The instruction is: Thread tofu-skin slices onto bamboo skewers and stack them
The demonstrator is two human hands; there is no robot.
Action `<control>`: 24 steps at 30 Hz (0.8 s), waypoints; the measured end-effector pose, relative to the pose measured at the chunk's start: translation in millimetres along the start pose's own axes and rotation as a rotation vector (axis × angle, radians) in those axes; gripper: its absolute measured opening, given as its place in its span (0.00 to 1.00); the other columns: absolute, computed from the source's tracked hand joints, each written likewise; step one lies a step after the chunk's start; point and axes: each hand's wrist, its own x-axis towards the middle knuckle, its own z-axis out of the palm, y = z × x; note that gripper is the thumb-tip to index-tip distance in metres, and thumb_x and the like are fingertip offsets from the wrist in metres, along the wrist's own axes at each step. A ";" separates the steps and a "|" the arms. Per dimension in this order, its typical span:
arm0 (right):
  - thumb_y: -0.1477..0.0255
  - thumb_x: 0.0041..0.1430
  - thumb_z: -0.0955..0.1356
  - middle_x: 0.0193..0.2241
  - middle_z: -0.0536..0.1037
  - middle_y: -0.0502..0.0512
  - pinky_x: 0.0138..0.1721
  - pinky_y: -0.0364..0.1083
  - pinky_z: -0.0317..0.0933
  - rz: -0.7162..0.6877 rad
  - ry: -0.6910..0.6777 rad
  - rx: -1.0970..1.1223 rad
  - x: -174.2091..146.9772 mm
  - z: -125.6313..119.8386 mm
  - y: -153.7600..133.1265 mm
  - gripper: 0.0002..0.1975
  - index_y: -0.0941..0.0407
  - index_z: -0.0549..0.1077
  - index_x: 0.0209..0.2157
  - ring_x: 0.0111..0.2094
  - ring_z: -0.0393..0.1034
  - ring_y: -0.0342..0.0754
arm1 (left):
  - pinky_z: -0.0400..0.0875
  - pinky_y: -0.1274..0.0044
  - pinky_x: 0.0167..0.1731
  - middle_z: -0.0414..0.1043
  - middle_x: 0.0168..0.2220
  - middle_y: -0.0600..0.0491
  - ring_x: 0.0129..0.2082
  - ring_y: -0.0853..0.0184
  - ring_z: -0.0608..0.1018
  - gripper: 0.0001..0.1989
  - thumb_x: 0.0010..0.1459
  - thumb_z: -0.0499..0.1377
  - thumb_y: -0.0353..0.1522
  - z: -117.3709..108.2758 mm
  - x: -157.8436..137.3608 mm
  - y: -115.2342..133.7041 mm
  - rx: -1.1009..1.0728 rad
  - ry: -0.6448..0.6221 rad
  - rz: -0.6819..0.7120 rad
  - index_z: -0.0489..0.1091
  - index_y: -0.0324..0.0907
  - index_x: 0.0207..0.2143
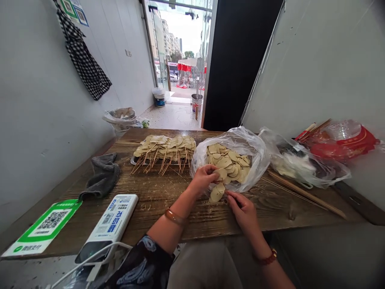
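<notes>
My left hand (pixel 205 176) pinches a thin, pale beige round slice (pixel 221 174) at the near rim of a clear plastic bag (pixel 255 154). Many loose slices (pixel 230 160) of the same kind fill the bag. Lower down, my right hand (pixel 243 206) is closed on a skewer, mostly hidden by the fingers, with a few slices (pixel 217 193) threaded on its far end. Beyond my left hand, a stack of filled skewers (pixel 165 148) lies on a tray (pixel 134 160), sticks pointing towards me.
Bare skewers (pixel 306 194) lie right of the bag on the wooden table (pixel 168 200), near another plastic bag (pixel 300 164) and a dark board (pixel 359 200). On the left are a grey cloth (pixel 104 174), a white device (pixel 112 220) with a cable, and a QR code card (pixel 45 226).
</notes>
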 end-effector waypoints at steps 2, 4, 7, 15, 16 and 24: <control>0.66 0.57 0.66 0.37 0.81 0.57 0.42 0.50 0.68 0.007 -0.007 -0.002 -0.5 -0.6 -0.4 0.12 0.54 0.79 0.39 0.39 0.75 0.51 | 0.72 0.78 0.26 0.73 0.27 0.52 0.24 0.71 0.74 0.17 0.39 0.68 0.34 -0.3 -0.6 1.2 -0.046 -0.009 -0.032 0.69 0.35 0.31; 0.66 0.57 0.65 0.38 0.80 0.57 0.41 0.49 0.68 0.014 -0.011 0.003 -0.8 -0.6 -0.5 0.13 0.54 0.79 0.39 0.39 0.75 0.51 | 0.72 0.78 0.27 0.73 0.26 0.52 0.24 0.71 0.74 0.18 0.38 0.69 0.35 -0.3 -1.3 2.3 -0.074 0.000 -0.050 0.69 0.35 0.31; 0.66 0.57 0.65 0.37 0.80 0.58 0.41 0.49 0.68 0.008 -0.008 0.011 -0.8 -0.4 -0.7 0.13 0.54 0.79 0.38 0.38 0.75 0.51 | 0.71 0.78 0.26 0.72 0.24 0.53 0.23 0.72 0.73 0.18 0.39 0.69 0.37 -0.2 -2.1 3.8 -0.086 0.011 -0.056 0.70 0.35 0.30; 0.66 0.58 0.65 0.36 0.80 0.57 0.40 0.49 0.68 -0.027 -0.020 -0.020 -1.0 -1.4 -3.4 0.12 0.54 0.79 0.38 0.37 0.74 0.51 | 0.72 0.78 0.25 0.71 0.24 0.54 0.22 0.72 0.73 0.20 0.35 0.70 0.39 -3.0 -0.3 -0.3 -0.159 0.003 -0.100 0.69 0.36 0.28; 0.66 0.58 0.65 0.35 0.80 0.57 0.40 0.49 0.68 -0.031 -0.022 -0.023 -1.0 -1.5 -3.8 0.12 0.54 0.79 0.38 0.37 0.74 0.51 | 0.72 0.78 0.24 0.71 0.24 0.54 0.22 0.72 0.73 0.20 0.35 0.70 0.39 -3.3 -0.1 -0.8 -0.160 0.002 -0.104 0.69 0.36 0.28; 0.66 0.58 0.65 0.34 0.80 0.57 0.38 0.47 0.68 -0.047 -0.033 -0.023 -1.7 -1.2 -3.6 0.12 0.54 0.79 0.38 0.35 0.74 0.50 | 0.70 0.80 0.23 0.69 0.22 0.55 0.20 0.74 0.72 0.19 0.36 0.69 0.39 -1.5 -0.2 -1.8 -0.096 0.006 -0.091 0.68 0.36 0.27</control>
